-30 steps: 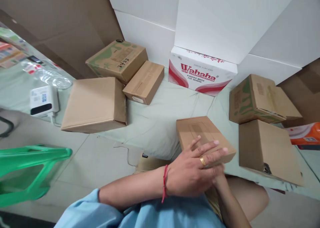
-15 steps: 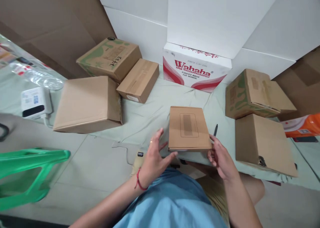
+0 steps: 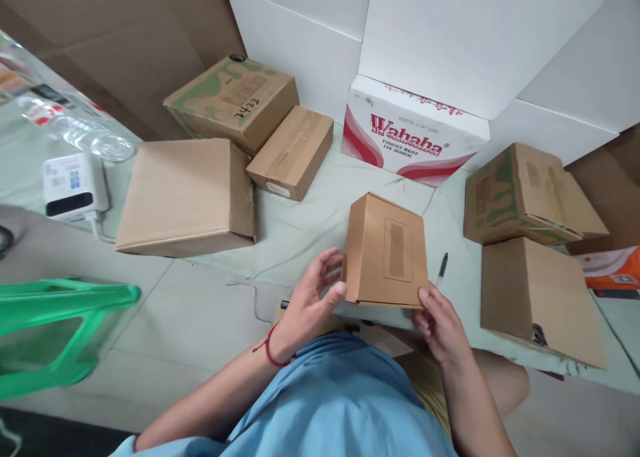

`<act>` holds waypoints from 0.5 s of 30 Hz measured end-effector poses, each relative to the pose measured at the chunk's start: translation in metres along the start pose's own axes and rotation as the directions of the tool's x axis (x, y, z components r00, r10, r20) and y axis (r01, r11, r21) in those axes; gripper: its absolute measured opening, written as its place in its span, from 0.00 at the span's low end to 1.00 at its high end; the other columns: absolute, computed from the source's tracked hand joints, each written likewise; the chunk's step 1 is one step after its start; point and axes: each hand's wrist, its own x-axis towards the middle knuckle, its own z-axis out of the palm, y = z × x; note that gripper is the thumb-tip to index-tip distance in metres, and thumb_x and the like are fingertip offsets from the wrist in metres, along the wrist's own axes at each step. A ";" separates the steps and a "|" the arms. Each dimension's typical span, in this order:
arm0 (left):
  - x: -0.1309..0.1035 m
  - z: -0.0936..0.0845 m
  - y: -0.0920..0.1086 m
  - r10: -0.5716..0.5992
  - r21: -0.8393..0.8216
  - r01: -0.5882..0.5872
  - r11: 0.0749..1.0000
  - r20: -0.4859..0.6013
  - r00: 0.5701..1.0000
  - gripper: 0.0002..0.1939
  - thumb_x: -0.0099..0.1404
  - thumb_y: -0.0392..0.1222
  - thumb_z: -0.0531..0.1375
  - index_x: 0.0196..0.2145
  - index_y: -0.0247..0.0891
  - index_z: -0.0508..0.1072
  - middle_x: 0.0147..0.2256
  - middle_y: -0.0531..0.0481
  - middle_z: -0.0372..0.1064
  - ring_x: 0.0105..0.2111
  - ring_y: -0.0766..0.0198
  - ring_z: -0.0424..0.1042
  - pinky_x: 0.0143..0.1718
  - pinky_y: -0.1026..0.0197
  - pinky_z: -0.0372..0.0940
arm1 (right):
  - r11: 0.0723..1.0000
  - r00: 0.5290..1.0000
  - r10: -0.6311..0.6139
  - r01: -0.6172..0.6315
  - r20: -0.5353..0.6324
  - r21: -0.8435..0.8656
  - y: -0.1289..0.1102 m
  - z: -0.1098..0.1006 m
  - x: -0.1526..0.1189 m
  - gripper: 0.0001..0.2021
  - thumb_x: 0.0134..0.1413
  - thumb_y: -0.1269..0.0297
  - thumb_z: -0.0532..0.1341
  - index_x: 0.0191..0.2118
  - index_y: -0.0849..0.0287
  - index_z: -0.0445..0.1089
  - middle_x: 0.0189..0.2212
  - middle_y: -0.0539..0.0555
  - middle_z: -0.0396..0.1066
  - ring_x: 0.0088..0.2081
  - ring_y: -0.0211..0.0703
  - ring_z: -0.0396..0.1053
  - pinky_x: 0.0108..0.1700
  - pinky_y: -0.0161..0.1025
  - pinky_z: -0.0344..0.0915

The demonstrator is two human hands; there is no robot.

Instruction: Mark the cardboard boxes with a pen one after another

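Note:
A flat brown cardboard box [image 3: 367,253] with a printed rectangle on its top is tilted, its left side showing. My right hand [image 3: 443,320] grips its near right corner, thumb on top and fingers beneath. Beside its left side is my left hand [image 3: 317,293], fingers apart and curved towards the box; whether the fingertips touch it I cannot tell. A black pen [image 3: 443,267] lies on the cloth just right of the box.
Brown cartons [image 3: 180,193] stand on the left of the cloth-covered surface [image 3: 295,227], more cartons [image 3: 545,297] on the right. A Wahaha water carton [image 3: 413,133] is at the back. A white device [image 3: 75,187], a plastic bottle [image 3: 95,137] and a green stool [image 3: 70,330] are at the left.
The box has tilted and turned, so its left side now shows. My right thumb has come onto its corner. My left hand has risen slightly beside it. The view has shifted.

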 end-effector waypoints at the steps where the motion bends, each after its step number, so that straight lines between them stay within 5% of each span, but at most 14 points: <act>1: 0.002 -0.002 0.000 -0.044 0.005 0.044 0.999 0.041 0.998 0.37 0.70 0.61 0.70 0.68 0.42 0.66 0.62 0.36 0.73 0.63 0.45 0.74 0.64 0.45 0.69 | 0.999 0.999 -0.037 0.037 0.008 -0.035 0.001 0.002 -0.001 0.27 0.54 0.42 0.75 0.52 0.54 0.79 0.35 0.49 0.75 0.21 0.27 0.51 0.19 0.30 0.49; 7: 0.008 -0.013 0.000 -0.249 -0.273 0.250 0.929 0.039 0.968 0.36 0.64 0.55 0.74 0.63 0.41 0.69 0.57 0.41 0.79 0.56 0.51 0.79 0.51 0.58 0.76 | 0.972 0.970 -0.216 0.225 0.114 -0.070 0.003 -0.003 -0.017 0.30 0.68 0.41 0.65 0.67 0.52 0.72 0.28 0.48 0.72 0.23 0.37 0.66 0.24 0.35 0.63; 11: 0.008 -0.015 0.005 -0.427 -0.403 0.416 0.815 0.067 0.902 0.29 0.64 0.56 0.74 0.56 0.41 0.72 0.57 0.41 0.79 0.47 0.51 0.84 0.41 0.54 0.81 | 0.939 0.932 -0.274 0.312 0.235 -0.142 -0.005 -0.005 -0.032 0.32 0.73 0.45 0.61 0.75 0.52 0.65 0.28 0.50 0.76 0.24 0.40 0.71 0.27 0.37 0.68; 15: 0.011 -0.014 0.012 -0.460 -0.441 0.443 0.781 0.075 0.885 0.24 0.65 0.51 0.73 0.53 0.39 0.74 0.51 0.43 0.83 0.40 0.54 0.85 0.38 0.53 0.83 | 0.889 0.902 -0.336 0.399 0.271 -0.226 -0.012 0.001 -0.043 0.30 0.76 0.51 0.60 0.77 0.50 0.60 0.23 0.46 0.73 0.22 0.38 0.69 0.26 0.35 0.68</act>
